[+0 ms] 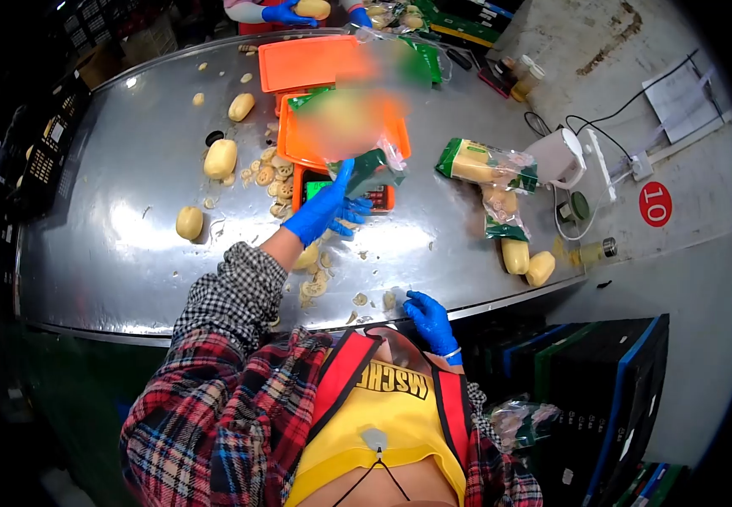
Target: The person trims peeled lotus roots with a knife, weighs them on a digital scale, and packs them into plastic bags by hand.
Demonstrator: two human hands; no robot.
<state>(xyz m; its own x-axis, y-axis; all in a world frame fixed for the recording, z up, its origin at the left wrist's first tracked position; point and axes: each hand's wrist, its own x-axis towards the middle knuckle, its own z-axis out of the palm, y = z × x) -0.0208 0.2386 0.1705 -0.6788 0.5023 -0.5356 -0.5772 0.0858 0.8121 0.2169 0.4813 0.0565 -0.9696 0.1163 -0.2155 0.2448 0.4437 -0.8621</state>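
Observation:
My left hand, in a blue glove, reaches over the orange scale. Its fingers are at the near end of a green and clear plastic bag, one lying along the bag's left edge. That bag lies at the front of an orange tray, whose contents are blurred. Near the table's front edge is my right hand, also gloved in blue, with its fingers apart and nothing in them. Lotus root offcuts are heaped left of the scale. Peeled lotus root pieces lie farther left.
Bagged lotus root and loose pieces sit at the right, near a white jug. An orange lid lies at the back. Across the table, a co-worker's gloved hand holds a lotus root. Black crates stand at right.

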